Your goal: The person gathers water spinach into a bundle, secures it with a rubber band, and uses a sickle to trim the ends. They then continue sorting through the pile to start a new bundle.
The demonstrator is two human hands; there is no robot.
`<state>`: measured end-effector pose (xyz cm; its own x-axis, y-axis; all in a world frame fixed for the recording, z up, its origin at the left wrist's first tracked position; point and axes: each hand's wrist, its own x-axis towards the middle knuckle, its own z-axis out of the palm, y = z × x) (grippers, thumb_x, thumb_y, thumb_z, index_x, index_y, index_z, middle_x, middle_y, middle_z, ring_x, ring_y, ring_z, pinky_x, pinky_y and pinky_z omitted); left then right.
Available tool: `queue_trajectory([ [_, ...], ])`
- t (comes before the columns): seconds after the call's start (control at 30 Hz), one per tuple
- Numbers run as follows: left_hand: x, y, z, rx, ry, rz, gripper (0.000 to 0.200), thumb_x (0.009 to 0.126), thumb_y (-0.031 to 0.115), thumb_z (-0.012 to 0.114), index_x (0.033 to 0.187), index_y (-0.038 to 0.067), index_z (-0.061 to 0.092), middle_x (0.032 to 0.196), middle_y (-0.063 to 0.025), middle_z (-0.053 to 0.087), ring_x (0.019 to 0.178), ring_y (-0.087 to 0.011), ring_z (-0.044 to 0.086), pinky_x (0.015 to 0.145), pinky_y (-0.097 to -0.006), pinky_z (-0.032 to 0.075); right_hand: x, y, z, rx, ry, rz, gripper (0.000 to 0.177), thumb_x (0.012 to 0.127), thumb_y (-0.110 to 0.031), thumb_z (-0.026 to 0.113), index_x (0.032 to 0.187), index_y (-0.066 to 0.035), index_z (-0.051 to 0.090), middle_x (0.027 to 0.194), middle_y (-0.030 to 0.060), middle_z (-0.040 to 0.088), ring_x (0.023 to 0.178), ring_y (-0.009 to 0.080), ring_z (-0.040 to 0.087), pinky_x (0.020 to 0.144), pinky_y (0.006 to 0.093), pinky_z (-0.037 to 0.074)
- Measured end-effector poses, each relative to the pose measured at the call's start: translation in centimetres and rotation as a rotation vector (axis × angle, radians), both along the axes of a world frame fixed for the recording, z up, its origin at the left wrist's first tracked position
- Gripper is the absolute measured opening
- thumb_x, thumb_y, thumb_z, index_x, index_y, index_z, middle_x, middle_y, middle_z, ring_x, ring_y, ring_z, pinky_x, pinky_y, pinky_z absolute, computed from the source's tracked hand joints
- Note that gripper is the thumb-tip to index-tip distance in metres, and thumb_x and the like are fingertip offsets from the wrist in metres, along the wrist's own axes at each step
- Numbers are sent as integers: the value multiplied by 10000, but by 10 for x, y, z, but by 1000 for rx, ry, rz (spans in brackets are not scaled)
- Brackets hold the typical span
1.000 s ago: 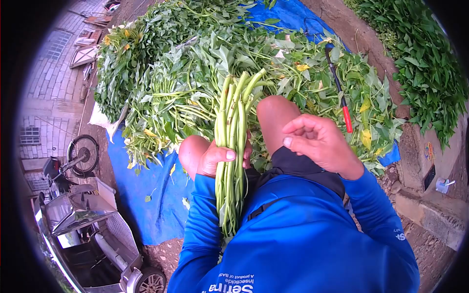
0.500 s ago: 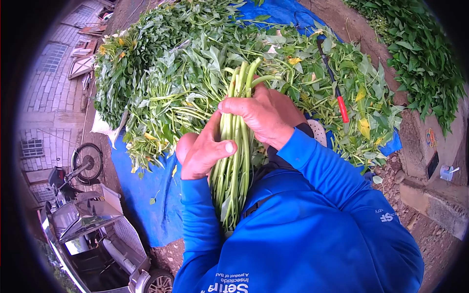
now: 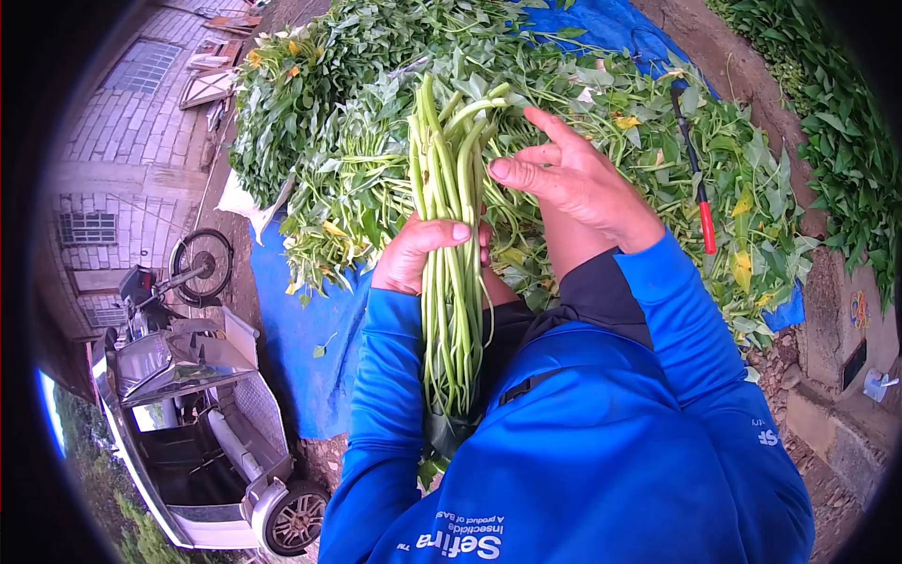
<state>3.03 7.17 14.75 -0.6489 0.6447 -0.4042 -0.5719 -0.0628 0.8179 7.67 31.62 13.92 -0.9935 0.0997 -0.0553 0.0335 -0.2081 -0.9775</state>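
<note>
The bundle of green stems [image 3: 449, 235] stands nearly upright in the middle of the frame. Its cut ends point to the top and its lower end runs down against your blue shirt.

Behind it, the heap of leafy greens [image 3: 329, 122] fills the upper half of the picture. It lies on a blue tarp [image 3: 301, 320] that shows at left of centre and again at the upper right. A white vehicle [image 3: 188, 404] sits in the lower left corner, with a motorbike wheel [image 3: 200, 263] just above it.

Your left hand [image 3: 418, 254] is clamped on the bundle about halfway along its length. The thumb lies across the front of the stems and the fingers wrap behind them. Your right hand [image 3: 573, 179] is to the right of the bundle's upper part and holds nothing. Its fingers are loosely spread, and its fingertips [image 3: 501, 169] touch or nearly touch the topmost stems; I cannot tell which.

So the long axis runs top to bottom of the frame. The left hand is on the bundle and the right is just beside its upper end, and the two hands are apart.

A thin red-handled tool [image 3: 700, 202] lies on the greens at the right, well clear of both hands.
</note>
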Motion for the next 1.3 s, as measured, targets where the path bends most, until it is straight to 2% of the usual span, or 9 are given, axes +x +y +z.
queue_trajectory([
  [0.1,-7,-6,-6,-18,-26,91,559,813,157,821,1310,-6,622,952,-165,724,808,-294,733,757,-428,628,10,-9,13,20,7,152,409,956,-271,845,1192,26,690,917,73,760,791,122,709,670,284,570],
  [0.13,-8,-4,-7,-24,-20,83,548,827,149,817,1314,-10,621,954,-158,728,816,-288,742,767,-421,638,8,-22,16,34,163,94,272,953,-236,829,955,15,723,742,11,711,573,72,612,487,255,479],
  [0.33,-7,2,-10,-84,17,69,615,830,194,890,1336,6,596,959,-124,719,814,-259,731,743,-396,629,-24,-44,35,728,135,-25,308,845,-299,810,845,8,781,746,162,759,731,258,781,697,386,603],
  [0.43,-9,-5,-22,-15,19,42,651,855,304,898,1348,19,583,963,-122,718,825,-266,731,747,-392,627,-31,-47,29,671,119,-38,276,821,-290,790,788,-16,784,753,153,762,713,293,769,730,419,608],
  [0.67,-8,-13,-30,62,-82,92,631,933,386,831,1379,9,592,1017,-142,729,842,-271,740,752,-393,631,-30,-41,21,218,-56,87,218,893,-178,753,918,36,724,769,79,705,661,132,713,530,274,572],
  [0.87,-5,-9,-28,39,-16,124,664,936,384,831,1425,20,566,1037,-118,726,841,-239,730,747,-378,623,-20,-44,28,86,-101,74,246,921,-159,745,1041,49,693,834,105,724,657,147,719,536,276,587],
  [1.03,-2,-2,-7,-81,129,80,734,880,276,889,1469,23,531,1031,-74,715,868,-198,714,788,-355,606,-29,-61,6,74,63,-34,268,939,-212,768,1000,40,702,847,158,760,686,214,744,677,360,613],
  [1.2,-19,-32,41,-102,323,313,466,842,81,801,1281,9,660,1041,-64,730,872,-172,704,779,-318,589,6,-82,18,98,279,174,166,1004,-110,755,1066,29,687,876,64,718,786,105,681,689,272,569],
  [1.3,-32,-59,82,-123,434,408,370,838,139,797,1147,-20,672,858,-113,730,712,-209,712,644,-345,601,25,-125,12,93,291,395,131,991,-95,767,1030,16,710,860,43,714,785,95,670,713,278,562],
])
